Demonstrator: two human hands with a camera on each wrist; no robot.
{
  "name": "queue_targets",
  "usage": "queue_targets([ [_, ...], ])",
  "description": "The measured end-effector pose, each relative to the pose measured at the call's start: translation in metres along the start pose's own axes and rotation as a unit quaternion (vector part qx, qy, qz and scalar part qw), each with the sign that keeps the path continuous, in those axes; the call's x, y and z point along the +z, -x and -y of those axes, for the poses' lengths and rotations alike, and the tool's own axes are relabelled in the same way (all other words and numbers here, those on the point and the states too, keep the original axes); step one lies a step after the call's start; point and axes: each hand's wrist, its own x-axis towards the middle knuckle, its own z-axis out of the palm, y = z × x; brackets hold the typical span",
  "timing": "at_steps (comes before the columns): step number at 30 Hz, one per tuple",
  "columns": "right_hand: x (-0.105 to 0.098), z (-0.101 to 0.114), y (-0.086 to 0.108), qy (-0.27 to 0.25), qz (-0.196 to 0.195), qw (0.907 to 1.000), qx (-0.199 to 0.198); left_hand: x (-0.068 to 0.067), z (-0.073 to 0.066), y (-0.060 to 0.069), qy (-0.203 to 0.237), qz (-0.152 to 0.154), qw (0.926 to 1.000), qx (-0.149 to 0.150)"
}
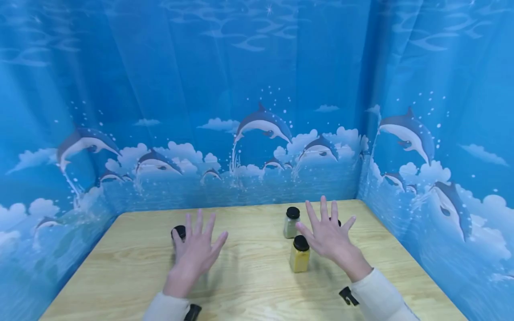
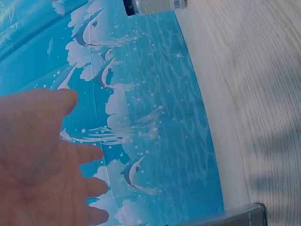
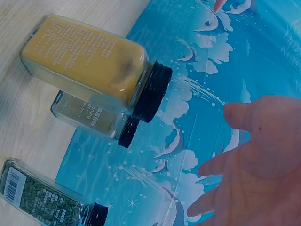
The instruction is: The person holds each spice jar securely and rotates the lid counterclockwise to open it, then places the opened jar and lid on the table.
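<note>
Both hands hover above the table with fingers spread, holding nothing. My left hand (image 1: 194, 254) is over the left part, partly covering a black-capped jar (image 1: 179, 231). My right hand (image 1: 330, 236) is at the right, beside a jar of yellow powder (image 1: 300, 255) with a black cap; a jar of pale contents (image 1: 292, 223) stands behind it. Another black cap shows behind the right fingers. In the right wrist view are the yellow jar (image 3: 84, 61), the pale jar (image 3: 89, 115), a jar of green flakes (image 3: 42, 197) and my open right hand (image 3: 263, 160). The left wrist view shows my left hand (image 2: 42, 160).
The wooden table (image 1: 249, 285) has a blue dolphin-print curtain (image 1: 225, 111) along its back and sides. A jar (image 2: 153, 5) lies at the top edge of the left wrist view, and part of a clear container (image 2: 235, 217) shows at the bottom. Black buckles hang by both sleeves.
</note>
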Motion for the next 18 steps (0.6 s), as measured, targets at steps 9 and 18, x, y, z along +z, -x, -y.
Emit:
queue_targets([
  [9, -0.013, -0.004, 0.000, -0.009, 0.005, 0.9997, -0.022, 0.005, -0.010, -0.002, 0.043, 0.012, 0.9982, 0.039],
  [18, -0.023, -0.005, 0.000, -0.043, 0.027, 0.9977, -0.044, 0.021, -0.032, -0.010, 0.176, 0.033, 0.9736, 0.141],
])
